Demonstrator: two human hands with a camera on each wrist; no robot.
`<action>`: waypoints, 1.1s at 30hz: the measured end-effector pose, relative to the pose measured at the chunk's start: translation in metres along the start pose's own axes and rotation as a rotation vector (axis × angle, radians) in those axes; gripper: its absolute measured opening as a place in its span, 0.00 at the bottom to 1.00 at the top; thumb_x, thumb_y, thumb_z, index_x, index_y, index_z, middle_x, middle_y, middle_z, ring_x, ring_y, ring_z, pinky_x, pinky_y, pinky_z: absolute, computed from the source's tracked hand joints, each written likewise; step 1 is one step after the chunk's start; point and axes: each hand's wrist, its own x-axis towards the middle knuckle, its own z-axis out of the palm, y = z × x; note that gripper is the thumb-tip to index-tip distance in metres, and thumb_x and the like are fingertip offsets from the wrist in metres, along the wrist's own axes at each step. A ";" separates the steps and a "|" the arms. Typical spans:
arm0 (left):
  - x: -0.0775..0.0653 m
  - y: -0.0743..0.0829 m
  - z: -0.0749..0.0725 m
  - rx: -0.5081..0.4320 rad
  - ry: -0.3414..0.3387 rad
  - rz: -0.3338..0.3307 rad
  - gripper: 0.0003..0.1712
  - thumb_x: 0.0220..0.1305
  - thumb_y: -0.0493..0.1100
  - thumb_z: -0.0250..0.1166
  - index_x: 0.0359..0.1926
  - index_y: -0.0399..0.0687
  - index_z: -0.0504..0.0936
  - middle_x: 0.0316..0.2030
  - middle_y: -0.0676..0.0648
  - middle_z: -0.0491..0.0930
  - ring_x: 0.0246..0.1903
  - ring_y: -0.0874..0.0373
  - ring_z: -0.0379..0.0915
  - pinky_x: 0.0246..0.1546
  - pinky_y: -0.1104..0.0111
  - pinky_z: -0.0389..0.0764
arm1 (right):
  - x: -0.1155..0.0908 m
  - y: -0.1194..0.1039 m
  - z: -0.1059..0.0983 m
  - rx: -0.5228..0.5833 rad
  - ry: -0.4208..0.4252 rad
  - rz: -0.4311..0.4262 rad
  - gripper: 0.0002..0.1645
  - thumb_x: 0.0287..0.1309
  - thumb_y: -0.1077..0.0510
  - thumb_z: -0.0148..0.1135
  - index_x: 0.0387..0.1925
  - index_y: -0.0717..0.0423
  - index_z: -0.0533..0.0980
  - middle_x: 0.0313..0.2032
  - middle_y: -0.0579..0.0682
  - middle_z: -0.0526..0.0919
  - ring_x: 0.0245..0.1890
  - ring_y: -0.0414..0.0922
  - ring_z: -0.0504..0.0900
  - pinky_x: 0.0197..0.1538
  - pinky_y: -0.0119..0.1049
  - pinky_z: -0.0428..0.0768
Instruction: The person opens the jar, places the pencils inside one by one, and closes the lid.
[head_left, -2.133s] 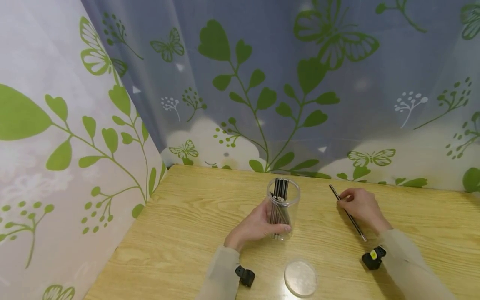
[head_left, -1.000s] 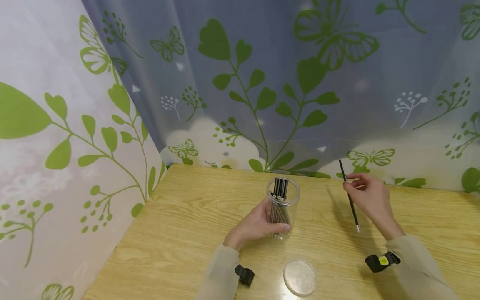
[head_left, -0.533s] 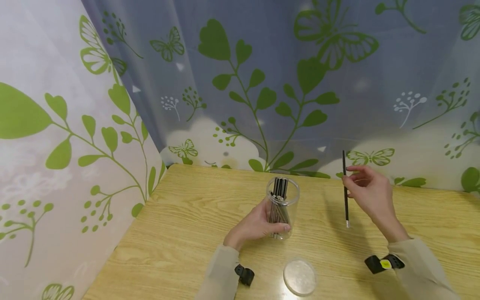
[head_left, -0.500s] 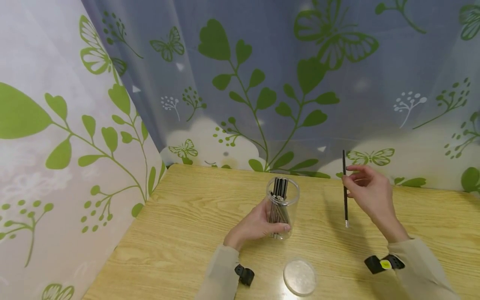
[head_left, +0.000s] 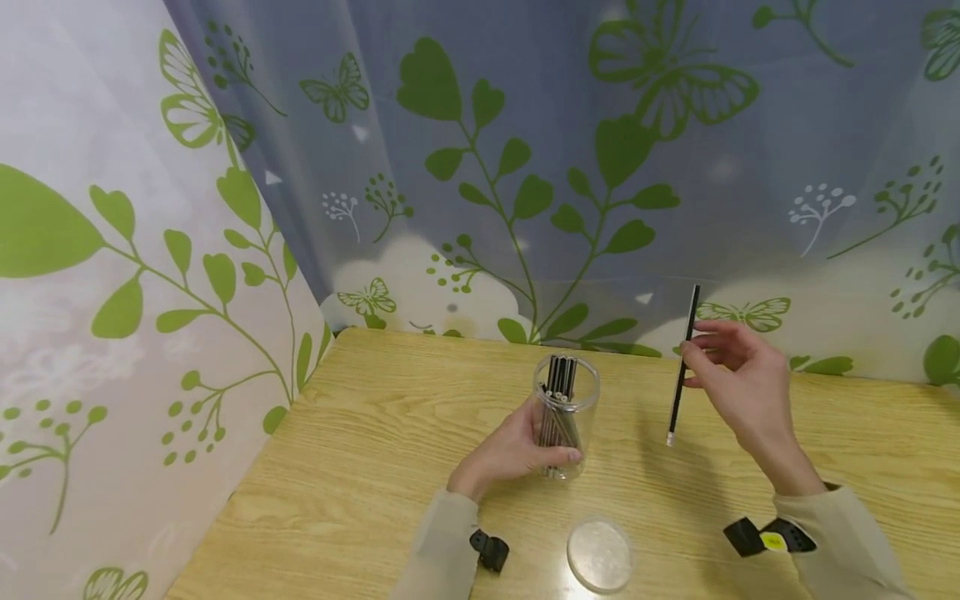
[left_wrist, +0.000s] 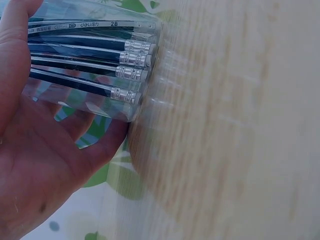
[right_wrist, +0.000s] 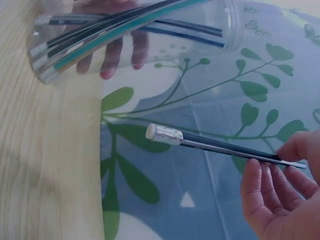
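Observation:
My left hand [head_left: 504, 450] grips a clear plastic jar [head_left: 589, 427] standing upright on the table, thumb across its front. Inside are several dark pencils [head_left: 561, 379]; the left wrist view shows their eraser ends [left_wrist: 132, 59] at the jar's bottom. To the right of the jar, my right hand [head_left: 746, 392] pinches a black pencil [head_left: 680, 387] with a light stripe between thumb and fingers. That pencil hangs above the table, nearly upright and slightly tilted, white eraser end [right_wrist: 159, 133] down. In the right wrist view, the fingers hold it toward its other end.
A round clear lid [head_left: 600, 554] lies on the wooden table [head_left: 360, 467], in front of the jar. Behind the table hangs a blue and white curtain [head_left: 480, 183] with green leaves, and a similar pale sheet [head_left: 112, 375] borders the left side.
My right hand has raised the pencil from low over the table and turned it toward upright, its eraser end swinging left. The left hand and jar have stayed in place.

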 end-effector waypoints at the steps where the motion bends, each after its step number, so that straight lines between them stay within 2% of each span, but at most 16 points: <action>1: 0.000 0.000 0.000 -0.001 0.000 -0.001 0.49 0.63 0.40 0.73 0.77 0.68 0.56 0.57 0.37 0.84 0.51 0.64 0.81 0.72 0.56 0.67 | -0.001 -0.002 0.000 0.036 0.006 -0.008 0.16 0.65 0.63 0.66 0.54 0.55 0.78 0.35 0.30 0.84 0.32 0.30 0.84 0.31 0.29 0.86; 7: -0.001 0.000 0.001 -0.007 -0.002 -0.008 0.48 0.64 0.40 0.73 0.77 0.66 0.57 0.55 0.37 0.85 0.49 0.63 0.83 0.68 0.60 0.71 | -0.003 -0.016 0.003 0.263 0.054 -0.063 0.20 0.61 0.72 0.66 0.54 0.61 0.77 0.35 0.41 0.86 0.31 0.36 0.85 0.29 0.31 0.86; 10: -0.001 0.000 0.001 -0.009 0.000 -0.014 0.47 0.64 0.40 0.73 0.77 0.65 0.58 0.54 0.39 0.85 0.48 0.62 0.83 0.67 0.62 0.73 | -0.004 -0.021 0.003 0.337 0.089 -0.088 0.21 0.59 0.74 0.66 0.54 0.64 0.77 0.34 0.44 0.86 0.30 0.37 0.86 0.29 0.31 0.86; 17: 0.000 0.000 0.001 0.002 0.002 -0.015 0.48 0.64 0.40 0.73 0.77 0.65 0.57 0.55 0.39 0.85 0.50 0.64 0.82 0.70 0.59 0.69 | -0.006 -0.030 0.004 0.460 0.118 -0.210 0.22 0.57 0.79 0.64 0.53 0.65 0.77 0.34 0.48 0.86 0.29 0.38 0.87 0.28 0.31 0.86; 22: 0.000 -0.002 0.001 0.022 0.015 -0.021 0.43 0.63 0.42 0.74 0.74 0.62 0.63 0.48 0.46 0.88 0.45 0.63 0.83 0.63 0.63 0.74 | -0.007 -0.033 0.004 0.533 0.097 -0.325 0.24 0.56 0.81 0.62 0.55 0.70 0.75 0.34 0.49 0.86 0.30 0.39 0.88 0.30 0.30 0.86; 26: 0.000 -0.002 0.001 0.037 0.031 -0.033 0.42 0.62 0.43 0.74 0.73 0.62 0.64 0.45 0.51 0.89 0.45 0.63 0.83 0.64 0.63 0.73 | -0.007 -0.037 0.005 0.547 0.104 -0.368 0.24 0.55 0.82 0.62 0.55 0.73 0.75 0.35 0.51 0.86 0.30 0.40 0.88 0.31 0.31 0.86; 33: 0.000 -0.001 0.001 0.036 0.037 -0.050 0.41 0.62 0.43 0.74 0.73 0.55 0.65 0.44 0.50 0.89 0.44 0.62 0.83 0.63 0.62 0.74 | -0.006 -0.050 0.008 0.650 0.137 -0.424 0.25 0.53 0.84 0.61 0.54 0.76 0.74 0.34 0.55 0.87 0.29 0.43 0.88 0.31 0.33 0.87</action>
